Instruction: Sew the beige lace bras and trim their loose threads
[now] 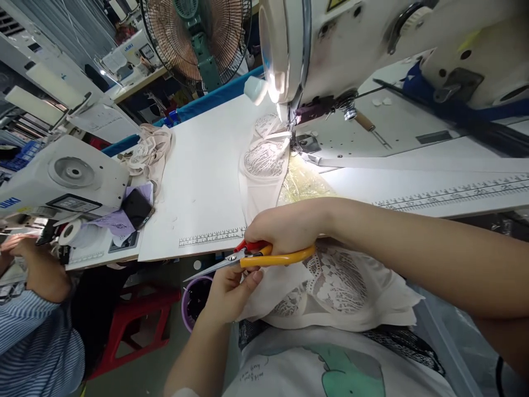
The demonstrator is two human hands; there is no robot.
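My right hand (285, 226) is closed around yellow-handled thread snips (264, 258) with a red tip guard, blades pointing left past the table's front edge. Just below, my left hand (229, 292) pinches the edge of a cream lace garment (339, 286) that lies across my lap. The same kind of lace fabric (264, 160) runs up the white table (198, 187) to the needle area of the white sewing machine (330, 49), lit by its lamp.
A ruler strip (210, 238) marks the table's front edge. A phone (137, 207), tape roll (68, 232) and another sewing machine (61, 176) sit left. A person in a striped sleeve (33, 342) works at far left. Red stool (132, 325), purple bin (194, 300), fan (198, 38).
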